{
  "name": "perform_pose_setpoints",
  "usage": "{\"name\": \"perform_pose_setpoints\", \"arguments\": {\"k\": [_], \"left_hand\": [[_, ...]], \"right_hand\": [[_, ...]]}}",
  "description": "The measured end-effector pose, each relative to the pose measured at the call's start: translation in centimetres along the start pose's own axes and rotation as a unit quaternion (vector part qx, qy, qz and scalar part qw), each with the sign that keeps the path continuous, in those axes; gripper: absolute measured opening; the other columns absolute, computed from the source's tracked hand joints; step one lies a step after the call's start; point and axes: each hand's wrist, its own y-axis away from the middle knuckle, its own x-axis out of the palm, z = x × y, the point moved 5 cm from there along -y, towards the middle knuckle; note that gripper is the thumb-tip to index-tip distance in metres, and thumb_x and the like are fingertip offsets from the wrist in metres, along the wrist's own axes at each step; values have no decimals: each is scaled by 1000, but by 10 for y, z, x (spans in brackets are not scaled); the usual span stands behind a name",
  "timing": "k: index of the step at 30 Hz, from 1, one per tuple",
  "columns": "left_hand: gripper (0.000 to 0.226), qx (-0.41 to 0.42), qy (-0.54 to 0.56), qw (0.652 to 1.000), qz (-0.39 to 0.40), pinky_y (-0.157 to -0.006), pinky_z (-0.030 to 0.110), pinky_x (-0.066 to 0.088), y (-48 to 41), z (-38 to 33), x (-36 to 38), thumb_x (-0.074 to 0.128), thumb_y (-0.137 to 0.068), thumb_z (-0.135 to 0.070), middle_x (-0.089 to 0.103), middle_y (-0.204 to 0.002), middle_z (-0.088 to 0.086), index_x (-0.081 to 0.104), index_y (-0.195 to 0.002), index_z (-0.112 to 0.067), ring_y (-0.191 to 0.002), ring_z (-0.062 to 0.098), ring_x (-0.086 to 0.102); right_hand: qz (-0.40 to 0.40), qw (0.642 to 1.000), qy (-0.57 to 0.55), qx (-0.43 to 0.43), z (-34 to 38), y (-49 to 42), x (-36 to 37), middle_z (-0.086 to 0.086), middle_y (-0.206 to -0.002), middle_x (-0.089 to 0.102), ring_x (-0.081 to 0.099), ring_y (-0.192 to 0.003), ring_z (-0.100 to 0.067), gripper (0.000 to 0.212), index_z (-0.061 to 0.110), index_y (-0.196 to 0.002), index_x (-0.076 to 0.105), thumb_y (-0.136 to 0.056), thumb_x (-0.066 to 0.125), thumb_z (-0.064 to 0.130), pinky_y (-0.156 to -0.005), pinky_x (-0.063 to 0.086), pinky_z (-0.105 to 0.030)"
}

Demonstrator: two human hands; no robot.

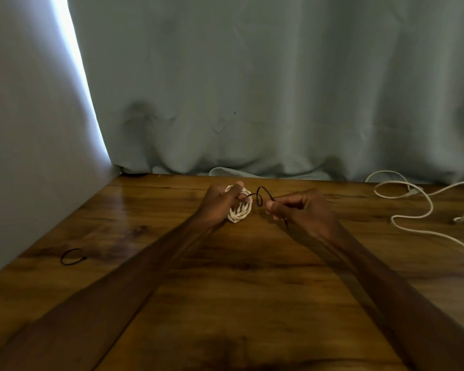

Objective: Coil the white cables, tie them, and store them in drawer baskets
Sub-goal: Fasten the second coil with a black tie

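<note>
A grey-green curtain (279,89) hangs in folds beyond both hands and fills the far side, its hem bunched on the back edge of the desk (225,277). To the left of the left hand stands a pale wall (24,129), with a bright strip of light where it meets the curtain. The desk is dark glossy wood and both bare forearms reach across it from the near edge. A loose white cable (431,206) sprawls in open bends well to the right of the right hand, running off the right edge. The left hand (217,204) grips a small white coil (240,210) of cable; the thumb lies over its top and the fingers curl around its left side, so the coil sits just right of that palm, low over the desk or touching it, which I cannot tell. The right hand (303,210) is apart from the left, with a gap between them, and its thumb and fingers pinch a thin black tie (258,200). That tie runs from the middle of the coil, arcs up in a loop between the hands, passes through the right hand's pinch and sticks out below it as a short tail. A second black tie (62,257), closed in a small loop, lies on the desk well to the left of and nearer than the left hand, close to the wall.
</note>
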Motion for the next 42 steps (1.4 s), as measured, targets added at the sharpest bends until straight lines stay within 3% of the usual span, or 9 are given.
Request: {"name": "perform_pose_setpoints", "arguments": {"k": [4, 7, 11, 17, 22, 26, 30, 35, 42], "left_hand": [[44, -7, 26, 998, 55, -73, 29, 52, 0, -1, 7, 61, -101, -39, 77, -79, 15, 80, -82, -3, -71, 23, 69], [44, -23, 33, 995, 87, -63, 27, 49, 3, -1, 11, 61, -102, -37, 67, -58, 4, 76, -79, -3, -60, 18, 64], [39, -25, 53, 993, 99, -64, 27, 45, 3, -1, 11, 64, -100, -34, 66, -61, 2, 72, -70, -11, -61, 14, 59], [41, -32, 28, 993, 107, -61, 24, 46, 1, 1, 8, 62, -101, -37, 64, -54, -1, 76, -81, -4, -55, 11, 61], [37, -39, 33, 993, 111, -68, 27, 47, -2, 2, 7, 65, -98, -39, 66, -61, -1, 75, -79, -9, -64, 13, 62], [33, -18, 40, 993, 111, -65, 26, 47, -3, 3, 9, 68, -98, -31, 69, -63, 2, 72, -74, -8, -59, 11, 62], [32, 6, 38, 990, 134, -72, 34, 47, 0, 7, 16, 71, -95, -30, 70, -68, 8, 73, -70, -9, -66, 18, 63], [31, 34, 40, 983, 175, -62, 27, 44, 9, 1, 26, 67, -99, -25, 66, -70, 11, 70, -75, -6, -64, 15, 59], [31, 43, 50, 982, 178, -71, 31, 47, 12, -1, 27, 66, -99, -30, 69, -72, 6, 73, -77, -10, -69, 15, 63]], "right_hand": [[0, 1000, 13, -1, 3, 1, 4, 1, -87, 81, 77, -78, -14, 16, 11, -101, 81, -89, 77, 20, -64, 57, -20], [-20, 1000, -10, 5, 3, 1, 0, 0, -87, 81, 76, -78, -12, 14, 11, -101, 81, -89, 77, 17, -64, 58, -22], [-46, 998, -20, 28, -2, 2, -5, -5, -81, 80, 70, -67, -12, 10, 14, -96, 82, -89, 77, 19, -60, 58, -23], [-39, 999, -2, 32, -5, 2, -3, -6, -83, 80, 73, -75, -21, 15, 11, -99, 82, -87, 79, 20, -71, 61, -36], [-12, 999, 48, 10, -4, 2, -1, 5, -87, 81, 76, -78, -9, 14, 16, -101, 82, -88, 78, 20, -63, 56, -19], [-16, 997, 79, 21, -10, -4, -4, 5, -100, 78, 75, -90, -10, 37, 21, -122, 73, -87, 81, 17, -80, 63, -31], [-6, 969, 226, -105, 5, -10, -4, 13, -126, 64, 69, -98, -3, 68, 35, -147, 51, -89, 77, 13, -82, 58, -21], [-2, 917, 313, -248, 15, -6, 5, 5, -116, 72, 64, -100, -6, 32, 18, -121, 73, -95, 63, 4, -84, 54, -25], [-13, 920, 327, -215, 13, -13, -4, 11, -96, 75, 61, -86, 8, 24, 19, -101, 78, -94, 62, 3, -75, 42, -6]]}}
